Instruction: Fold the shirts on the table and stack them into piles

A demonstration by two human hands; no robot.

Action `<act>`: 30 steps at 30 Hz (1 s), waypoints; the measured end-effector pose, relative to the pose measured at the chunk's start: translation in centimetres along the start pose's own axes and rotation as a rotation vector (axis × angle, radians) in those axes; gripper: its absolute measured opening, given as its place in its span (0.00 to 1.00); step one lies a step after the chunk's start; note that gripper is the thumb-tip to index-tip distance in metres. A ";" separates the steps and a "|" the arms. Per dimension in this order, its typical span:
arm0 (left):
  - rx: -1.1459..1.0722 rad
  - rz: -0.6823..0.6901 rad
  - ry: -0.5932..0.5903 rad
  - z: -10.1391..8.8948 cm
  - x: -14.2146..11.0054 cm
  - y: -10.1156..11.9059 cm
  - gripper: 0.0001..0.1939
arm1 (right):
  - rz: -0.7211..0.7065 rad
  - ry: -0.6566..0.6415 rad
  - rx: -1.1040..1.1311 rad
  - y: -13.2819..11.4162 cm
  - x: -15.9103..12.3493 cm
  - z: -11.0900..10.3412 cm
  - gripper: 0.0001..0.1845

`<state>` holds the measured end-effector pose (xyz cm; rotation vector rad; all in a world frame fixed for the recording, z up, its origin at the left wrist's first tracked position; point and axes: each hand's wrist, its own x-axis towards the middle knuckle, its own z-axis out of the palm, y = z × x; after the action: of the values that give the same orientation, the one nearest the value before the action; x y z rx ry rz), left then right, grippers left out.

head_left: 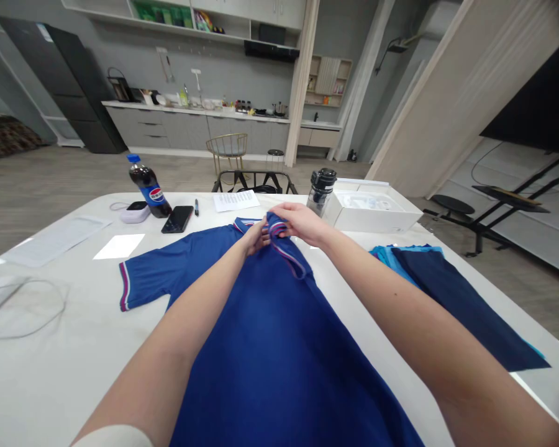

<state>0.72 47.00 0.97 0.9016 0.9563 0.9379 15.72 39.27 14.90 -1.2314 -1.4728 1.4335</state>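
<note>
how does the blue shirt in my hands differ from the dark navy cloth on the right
The shirt is brighter blue with striped trim; the navy cloth is darker and shows no stripes. The left hand and right hand hold the shirt; neither touches the navy cloth. Both fabrics lie on the white table.
</note>
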 end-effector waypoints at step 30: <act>0.447 0.252 0.360 -8.8 -4.9 3.0 0.11 | -0.143 0.587 -0.474 12.8 12.5 -8.1 0.09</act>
<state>-9.52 45.19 2.24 1.2769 1.4196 1.1473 21.79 52.48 1.73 -1.6163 -1.4689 0.5528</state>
